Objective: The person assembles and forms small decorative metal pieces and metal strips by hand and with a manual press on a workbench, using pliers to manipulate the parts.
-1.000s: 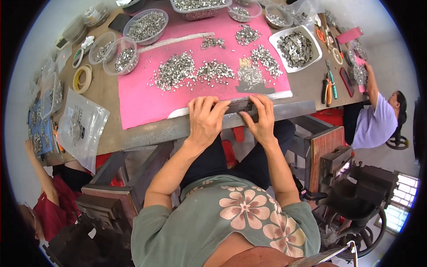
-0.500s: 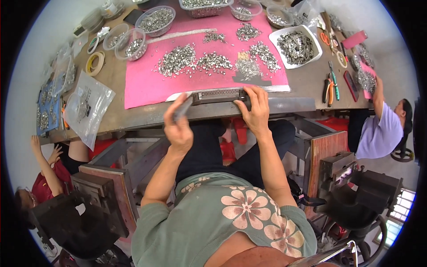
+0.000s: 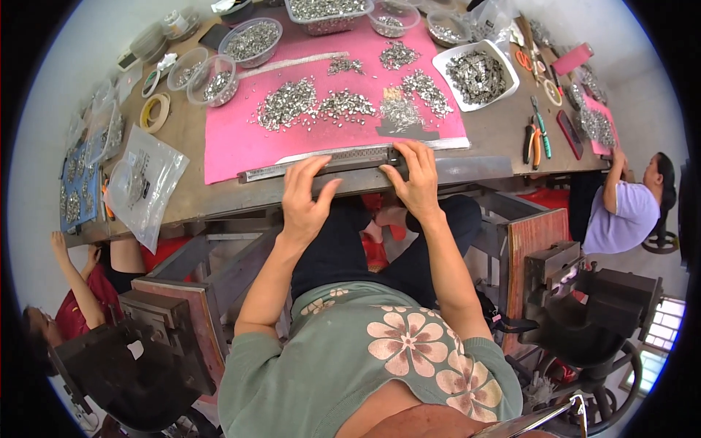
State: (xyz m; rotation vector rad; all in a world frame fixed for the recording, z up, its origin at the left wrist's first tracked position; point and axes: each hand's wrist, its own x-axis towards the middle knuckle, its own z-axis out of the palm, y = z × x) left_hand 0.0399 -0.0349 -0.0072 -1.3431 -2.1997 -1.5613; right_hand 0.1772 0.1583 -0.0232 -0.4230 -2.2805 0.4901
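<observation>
A long, narrow metal bar [image 3: 358,158] with a row of small slots lies along the table's front edge. My right hand [image 3: 418,179] pinches its dark right end between thumb and fingers. My left hand [image 3: 308,193] rests its fingertips on the bar further left, thumb held apart, covering part of it. Behind the bar, small silvery metal pieces [image 3: 288,102] lie in several heaps on a pink mat [image 3: 226,146]. The nearest heap, of thin silvery pieces [image 3: 400,113], borders a dark grey patch [image 3: 409,134].
A white dish [image 3: 478,77] of metal pieces stands right of the mat; clear tubs [image 3: 252,40] line the back. Pliers [image 3: 537,146], a red-edged phone-like slab [image 3: 569,135], a tape roll [image 3: 155,111] and a plastic bag [image 3: 150,182] lie around. Co-workers sit at both sides.
My left hand, blurred with a grey flat piece at its fingers, has come down onto the bar, which now shows further left. The right-hand co-worker's arm has drawn in.
</observation>
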